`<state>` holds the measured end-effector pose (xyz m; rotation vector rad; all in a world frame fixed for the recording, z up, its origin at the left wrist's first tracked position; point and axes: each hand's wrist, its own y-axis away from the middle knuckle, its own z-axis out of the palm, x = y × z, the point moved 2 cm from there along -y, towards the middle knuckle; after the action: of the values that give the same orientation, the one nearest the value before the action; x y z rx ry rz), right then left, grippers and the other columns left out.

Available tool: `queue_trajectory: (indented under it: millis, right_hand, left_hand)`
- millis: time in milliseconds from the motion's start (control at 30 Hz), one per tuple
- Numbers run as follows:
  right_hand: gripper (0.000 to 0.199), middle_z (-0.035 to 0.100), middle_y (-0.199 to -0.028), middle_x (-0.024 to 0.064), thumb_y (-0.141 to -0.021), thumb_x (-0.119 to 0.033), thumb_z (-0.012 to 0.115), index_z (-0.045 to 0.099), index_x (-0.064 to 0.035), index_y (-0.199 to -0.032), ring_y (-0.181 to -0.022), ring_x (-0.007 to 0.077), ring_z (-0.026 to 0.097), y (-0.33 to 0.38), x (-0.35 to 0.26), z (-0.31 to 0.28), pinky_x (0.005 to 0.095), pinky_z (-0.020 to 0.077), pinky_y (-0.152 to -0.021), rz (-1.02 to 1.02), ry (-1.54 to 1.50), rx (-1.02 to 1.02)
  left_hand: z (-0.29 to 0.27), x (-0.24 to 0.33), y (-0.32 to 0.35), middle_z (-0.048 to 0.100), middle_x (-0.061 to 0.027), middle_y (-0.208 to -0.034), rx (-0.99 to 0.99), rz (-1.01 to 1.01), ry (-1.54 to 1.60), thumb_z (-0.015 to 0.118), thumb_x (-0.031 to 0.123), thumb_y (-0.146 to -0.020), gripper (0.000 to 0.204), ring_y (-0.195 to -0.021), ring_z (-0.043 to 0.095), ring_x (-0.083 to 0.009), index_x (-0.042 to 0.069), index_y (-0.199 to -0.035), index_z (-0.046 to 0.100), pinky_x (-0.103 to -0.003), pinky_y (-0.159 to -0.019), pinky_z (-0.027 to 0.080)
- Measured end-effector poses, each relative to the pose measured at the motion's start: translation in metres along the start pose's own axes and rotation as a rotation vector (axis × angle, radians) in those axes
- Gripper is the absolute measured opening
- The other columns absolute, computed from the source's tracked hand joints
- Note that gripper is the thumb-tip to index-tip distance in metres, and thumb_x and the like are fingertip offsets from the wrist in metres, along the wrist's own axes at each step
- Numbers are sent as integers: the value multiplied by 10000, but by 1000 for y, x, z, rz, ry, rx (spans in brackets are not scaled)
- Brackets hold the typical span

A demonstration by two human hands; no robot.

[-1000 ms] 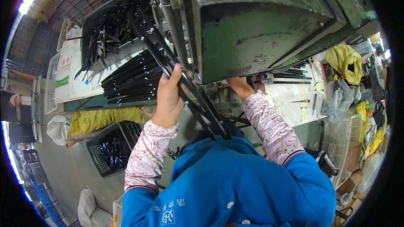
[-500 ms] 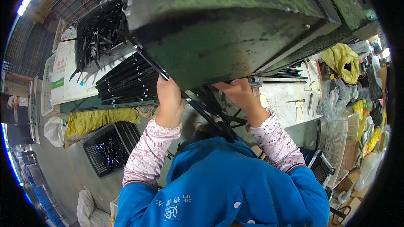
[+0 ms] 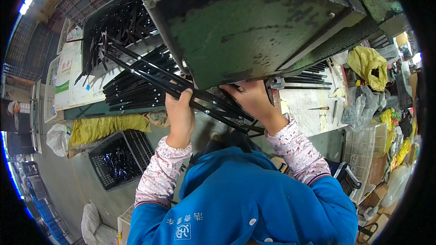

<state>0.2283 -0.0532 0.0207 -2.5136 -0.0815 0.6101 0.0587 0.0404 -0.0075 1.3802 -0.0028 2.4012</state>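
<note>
A linked set of long black tubes [image 3: 152,78], joined with shiny rivets, slants from the upper left down in front of my body. My left hand [image 3: 179,117] is closed round it near the middle, thumb on top. Just under the lower edge of the big green machine housing [image 3: 245,41], my right hand [image 3: 252,102] is bent inward beside the tubes. Its fingertips are partly hidden there, and what they grip does not show. A small metal block [image 3: 275,82] sits close to the right hand.
Riveted black tubes [image 3: 131,91] lie stacked on the table at left, before a bin of black strips [image 3: 116,27]. More tubes [image 3: 309,80], a screwdriver [image 3: 319,108] and a yellow sack [image 3: 368,66] are at right. A black crate [image 3: 102,161] stands on the floor.
The tube set has come out from beneath the housing and now reaches left over the stack. My left hand has dropped slightly; the right has shifted little.
</note>
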Motion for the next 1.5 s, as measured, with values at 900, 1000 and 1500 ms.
queue_trajectory:
  millis: [900, 1000, 1500]
  right_hand:
    - [225, 663, -950, 43, -831, -264, 670, 710, -155, -1024, -823, 223, 643, 2, -18, -24, 328, 528, -651, 85, 183, 8]
    - [200, 682, -935, 84, -795, -197, 709, 706, -77, -956, -835, 268, 649, -3, -24, -29, 355, 523, -712, 134, 87, 12]
    - [313, 653, -1179, 106, -922, -217, 548, 637, -76, -1188, -1015, 232, 640, -3, 49, -13, 336, 496, -861, 605, -551, -506]
  left_hand:
    - [-9, 2, 12, 526, 22, -892, 57, 44, -190, 688, 43, -842, 247, -801, 468, -66, 20, -1055, 566, -213, -740, 395]
    - [-4, 9, 10, 532, 22, -881, 59, 43, -243, 681, 37, -843, 221, -787, 479, -68, 17, -1031, 567, -214, -723, 403]
    - [14, 2, -4, 651, -78, -696, -46, -238, -11, 551, 149, -915, 185, -505, 622, -173, -4, -835, 616, -248, -450, 476]
